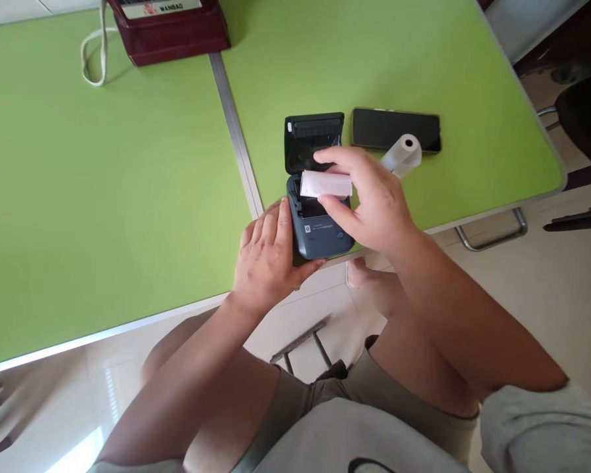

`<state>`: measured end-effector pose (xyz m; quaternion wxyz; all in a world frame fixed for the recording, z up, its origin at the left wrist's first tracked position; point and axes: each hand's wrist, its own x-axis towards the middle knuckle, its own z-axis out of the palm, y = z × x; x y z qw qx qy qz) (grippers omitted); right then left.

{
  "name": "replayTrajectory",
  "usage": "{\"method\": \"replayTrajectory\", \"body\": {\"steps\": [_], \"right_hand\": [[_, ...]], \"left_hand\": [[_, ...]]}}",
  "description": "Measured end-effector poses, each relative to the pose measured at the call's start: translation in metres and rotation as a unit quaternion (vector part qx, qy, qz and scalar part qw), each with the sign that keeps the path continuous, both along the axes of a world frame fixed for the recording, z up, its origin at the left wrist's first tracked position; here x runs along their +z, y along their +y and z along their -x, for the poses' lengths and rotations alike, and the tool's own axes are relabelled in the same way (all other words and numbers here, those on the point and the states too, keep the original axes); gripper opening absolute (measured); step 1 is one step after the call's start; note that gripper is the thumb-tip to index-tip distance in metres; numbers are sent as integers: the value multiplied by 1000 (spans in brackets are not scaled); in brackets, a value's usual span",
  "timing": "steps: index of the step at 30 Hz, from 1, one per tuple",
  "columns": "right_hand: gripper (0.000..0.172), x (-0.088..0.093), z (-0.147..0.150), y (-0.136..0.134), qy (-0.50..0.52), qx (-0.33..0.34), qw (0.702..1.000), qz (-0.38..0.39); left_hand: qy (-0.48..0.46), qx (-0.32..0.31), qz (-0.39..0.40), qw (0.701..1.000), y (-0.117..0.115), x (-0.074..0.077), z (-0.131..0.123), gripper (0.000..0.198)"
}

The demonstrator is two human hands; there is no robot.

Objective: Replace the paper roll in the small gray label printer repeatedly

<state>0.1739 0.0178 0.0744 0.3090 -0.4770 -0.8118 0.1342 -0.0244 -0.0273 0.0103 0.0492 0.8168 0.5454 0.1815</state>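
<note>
A dark blue-grey portable label printer (322, 238) lies near the table's front edge with its black lid (314, 141) flipped up. My left hand (268, 253) is against its left side, the fingers close together and the thumb by its front edge. Over the open paper bay, my right hand (377, 197) has its thumb and fingers around a white paper roll (325, 184). The roll lies crosswise, and I cannot tell whether it touches the bay floor. Just beyond my right hand is a second white paper roll (404, 154) with a dark core, partly hidden.
A black smartphone (394, 128) lies behind the second roll. Farther back left stands a dark red appliance (172, 36) with a white cord (101, 56). A metal strip (234, 131) divides the green tabletop (103, 197). A metal handle (492, 233) juts below the front edge.
</note>
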Motion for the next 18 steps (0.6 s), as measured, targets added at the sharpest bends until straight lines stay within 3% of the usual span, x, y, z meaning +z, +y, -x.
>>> {"method": "replayTrajectory", "body": {"steps": [7, 10, 13, 18], "right_hand": [[5, -14, -11, 16, 55, -18, 993, -102], [9, -13, -11, 20, 41, 24, 993, -110], [15, -9, -10, 22, 15, 22, 997, -77], [15, -11, -7, 24, 75, 26, 992, -95]], "left_hand": [[-4, -18, -15, 1000, -1, -1, 1, 110], [-6, -17, -27, 999, -1, -2, 2, 108], [-2, -16, -31, 999, -1, -1, 2, 107], [7, -17, -32, 999, -1, 1, 1, 108]]}}
